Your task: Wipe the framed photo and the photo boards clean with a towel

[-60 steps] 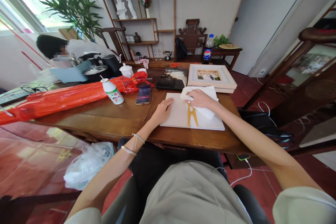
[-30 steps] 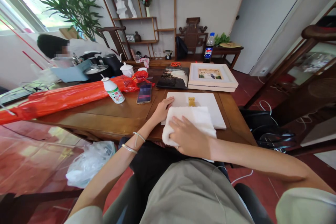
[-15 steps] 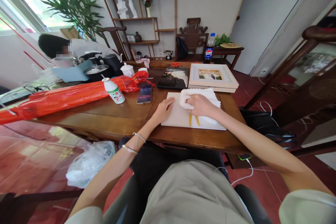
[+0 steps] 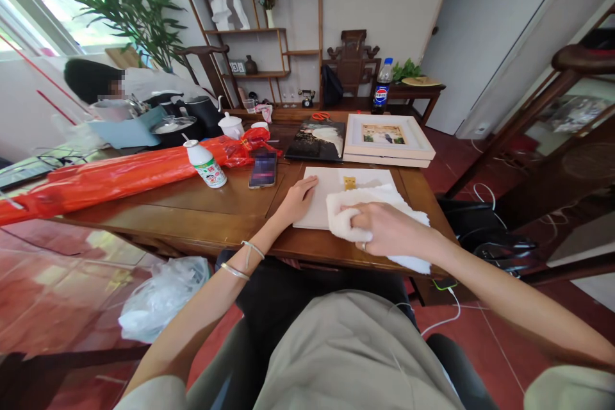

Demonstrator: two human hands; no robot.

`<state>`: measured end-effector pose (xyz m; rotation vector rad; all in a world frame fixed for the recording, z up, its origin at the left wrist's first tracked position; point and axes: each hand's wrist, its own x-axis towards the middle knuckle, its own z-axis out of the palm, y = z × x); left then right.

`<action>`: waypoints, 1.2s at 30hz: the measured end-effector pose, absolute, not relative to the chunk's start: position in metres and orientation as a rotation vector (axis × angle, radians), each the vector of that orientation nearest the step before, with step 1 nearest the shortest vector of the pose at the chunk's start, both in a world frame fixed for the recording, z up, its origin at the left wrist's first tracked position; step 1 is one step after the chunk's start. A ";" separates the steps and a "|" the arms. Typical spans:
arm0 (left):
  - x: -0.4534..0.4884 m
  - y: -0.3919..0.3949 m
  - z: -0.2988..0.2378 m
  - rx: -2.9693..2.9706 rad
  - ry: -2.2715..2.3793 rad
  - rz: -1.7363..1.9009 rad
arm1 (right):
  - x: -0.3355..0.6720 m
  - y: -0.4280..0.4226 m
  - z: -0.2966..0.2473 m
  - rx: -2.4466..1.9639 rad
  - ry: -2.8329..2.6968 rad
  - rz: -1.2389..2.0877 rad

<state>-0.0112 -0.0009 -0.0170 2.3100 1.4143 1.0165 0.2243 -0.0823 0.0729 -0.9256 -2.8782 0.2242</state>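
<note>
A flat white board [image 4: 319, 205] with a gold mark [image 4: 350, 182] near its far edge lies on the table before me. Resting on the board's left edge, my left hand [image 4: 298, 197] is open, its fingers stretched out flat. My right hand [image 4: 384, 227] grips a white cloth [image 4: 343, 208] bunched in its fingers, over the near right part of the board. The cloth spreads past the board's right and near edges and hides that corner, along with the lower part of the gold mark.
Behind the board are a white picture frame [image 4: 389, 139] and a dark picture [image 4: 314, 141]. To the left are a phone [image 4: 262, 170], a white bottle [image 4: 205, 163] and a long red-wrapped bundle [image 4: 125, 163]. A cola bottle [image 4: 381, 93] stands at the back. Another person leans at the far left.
My right hand has drawn the cloth toward me and slightly right, from the board's middle to its near edge. The gold mark's top now shows. My left hand has stayed in place.
</note>
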 end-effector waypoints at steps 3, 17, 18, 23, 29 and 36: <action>-0.011 -0.002 -0.015 2.312 1.414 1.003 | 0.230 -0.052 0.066 -1.124 -2.778 0.068; -0.010 -0.001 -0.018 2.290 1.409 1.027 | 0.234 -0.100 0.085 -0.882 -2.940 0.239; -0.010 -0.001 -0.017 2.290 1.409 1.023 | 0.238 -0.101 0.086 -0.874 -2.946 0.305; -0.010 -0.002 -0.016 2.305 1.417 1.018 | 0.275 -0.063 0.077 -1.158 -2.715 0.573; -0.010 -0.002 -0.016 2.308 1.413 1.014 | 0.306 0.000 0.052 -1.399 -2.378 0.366; -0.010 -0.003 -0.015 2.289 1.419 1.016 | 0.295 -0.014 0.062 -1.375 -2.621 0.087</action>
